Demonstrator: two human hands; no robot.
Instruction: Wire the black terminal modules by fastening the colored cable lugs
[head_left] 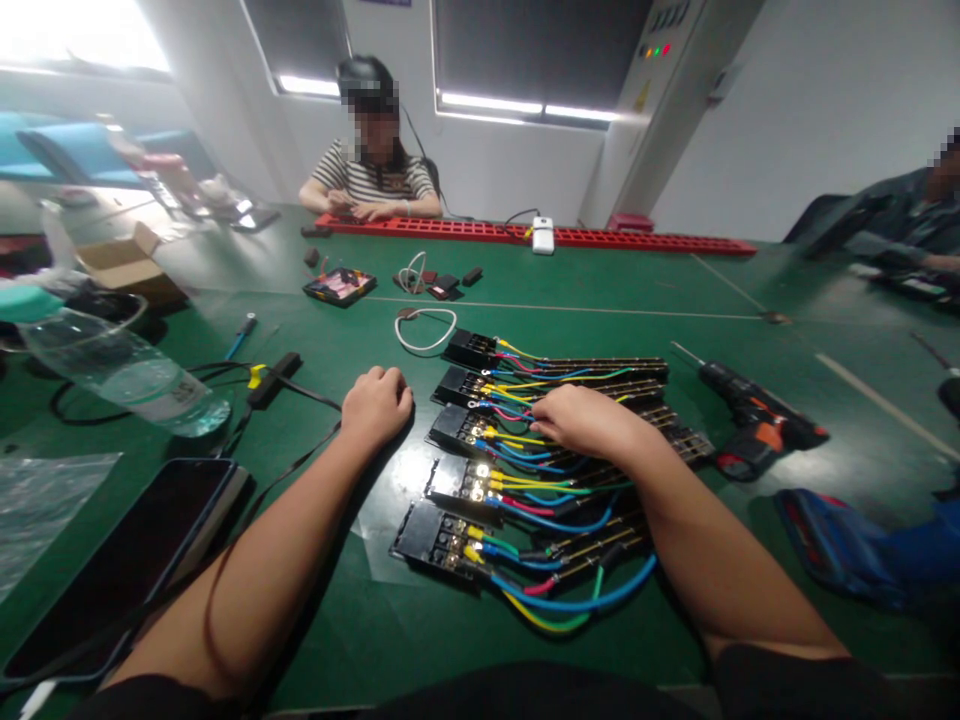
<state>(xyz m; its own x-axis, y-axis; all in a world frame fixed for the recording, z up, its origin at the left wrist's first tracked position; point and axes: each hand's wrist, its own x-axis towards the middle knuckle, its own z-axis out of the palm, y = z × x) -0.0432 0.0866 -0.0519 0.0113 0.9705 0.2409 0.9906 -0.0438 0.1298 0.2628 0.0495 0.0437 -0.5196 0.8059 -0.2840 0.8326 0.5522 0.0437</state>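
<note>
Several black terminal blocks point(450, 425) lie in a row in front of me, with yellow, blue and red wires point(517, 440) running from their ends to long dark slotted strips point(615, 368). My right hand point(589, 422) reaches over the middle of the row, fingertips pinched on wires beside the second and third blocks. Exactly which wire is between them is partly hidden. Left of the blocks, my left hand point(377, 405) rests on the green table with its fingers curled in and no object showing. In the nearest block point(424, 535), wires curve out toward me.
A power drill point(757, 410) and a blue tool point(862, 550) lie at right. On the left are a phone point(135, 570), a water bottle point(127, 365) and a black cable point(300, 385). Across the table, a person sits behind a red slotted rail point(600, 238); another is at far right.
</note>
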